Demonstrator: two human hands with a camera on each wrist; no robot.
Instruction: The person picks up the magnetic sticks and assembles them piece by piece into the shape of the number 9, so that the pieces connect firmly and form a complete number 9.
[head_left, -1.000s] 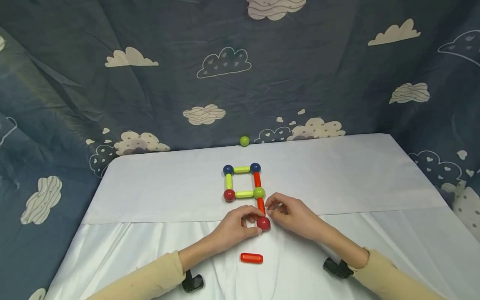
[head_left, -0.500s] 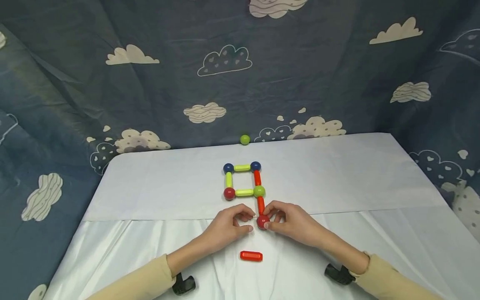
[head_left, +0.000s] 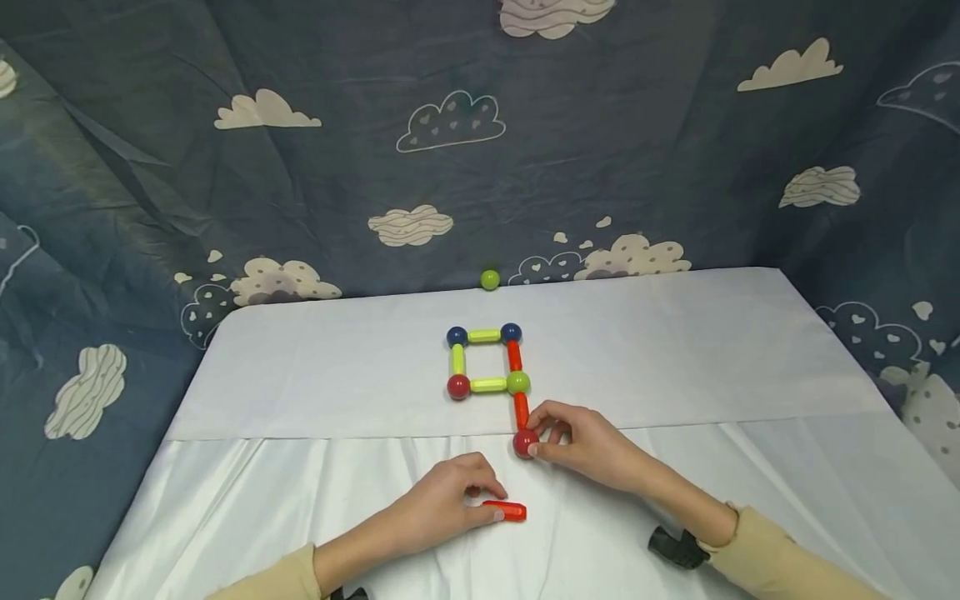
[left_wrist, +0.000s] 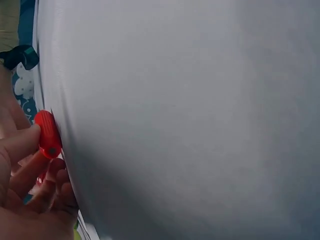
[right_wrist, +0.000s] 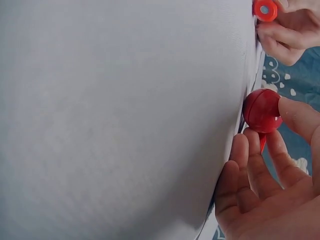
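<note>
A flat square of magnetic rods and balls lies on the white cloth, with yellow-green rods (head_left: 489, 385), a red rod on its right side, two blue balls (head_left: 511, 333), a red ball (head_left: 458, 387) and a green ball (head_left: 518, 382). From the green ball another red rod (head_left: 521, 408) runs toward the person, ending in a red ball (head_left: 522, 444). My right hand (head_left: 588, 446) pinches that end ball between thumb and fingers. Nearer the front, my left hand (head_left: 446, 504) pinches a loose red magnetic rod (left_wrist: 48, 131) at its left end; its metal tip shows in the left wrist view.
A lone green ball (head_left: 490, 279) sits at the table's far edge. Behind stands a dark blue curtain (head_left: 465, 183) with cloud prints. The white tablecloth (head_left: 300, 375) has a fold line across it and creases toward the front.
My left hand let go of the end red ball, moved toward the front and took hold of the loose red rod. My right hand moved in and took hold of that ball.
</note>
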